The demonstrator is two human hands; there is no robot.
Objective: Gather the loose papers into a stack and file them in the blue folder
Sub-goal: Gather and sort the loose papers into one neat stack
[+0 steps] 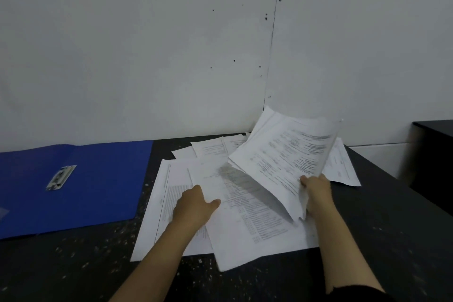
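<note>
The right hand (316, 193) is gripping a bundle of sheets (286, 154) by its near edge, fingers curled round it with the thumb on top, and is holding the bundle lifted and tilted up off the bench (73, 265), its far edge rising toward the wall (147, 44). The left hand (193, 206) is lying on the loose papers (245, 228) spread flat below, knuckles up and thumb stretched out to the right; its fingers are bending down at the edge of the top sheet, but whether they are pinching it or only pressing on it cannot be told. The papers are lying in an untidy overlapping spread on the dark speckled bench, between the two hands and back toward the wall, with more sheets showing behind and to the right of the lifted bundle. The folder (85, 179) is lying open and flat on the left of the bench, just beside the papers and not touching them, with a metal clip (61, 177) on its inner face. A dark cabinet (434, 154) is standing at the right edge, apart from the bench.
</note>
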